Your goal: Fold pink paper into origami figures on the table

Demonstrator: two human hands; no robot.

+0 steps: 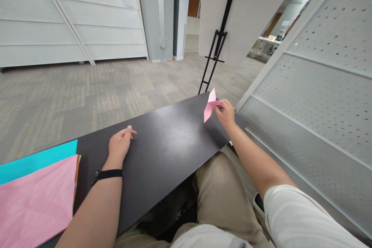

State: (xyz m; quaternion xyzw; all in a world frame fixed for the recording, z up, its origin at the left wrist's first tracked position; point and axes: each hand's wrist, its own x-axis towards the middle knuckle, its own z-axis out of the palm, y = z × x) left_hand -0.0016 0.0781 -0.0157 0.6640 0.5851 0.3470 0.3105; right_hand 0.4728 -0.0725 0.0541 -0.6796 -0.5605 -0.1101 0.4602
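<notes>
My right hand [226, 114] pinches a small folded pink paper piece [209, 105] and holds it upright just above the far right corner of the dark table [171, 139]. My left hand [119, 143] rests on the table near its far edge, fingers loosely curled with nothing in them. A black watch band circles the left wrist. A stack of coloured paper sheets lies at the table's left end, with a creased pink sheet [35, 201] on top and a cyan sheet [37, 159] beneath it.
A perforated white panel [316, 97] stands close on the right. A black stand [216, 46] rises beyond the table's far corner. Grey carpet floor [87, 89] stretches ahead to white wall panels. My knees in beige trousers sit under the table's near edge.
</notes>
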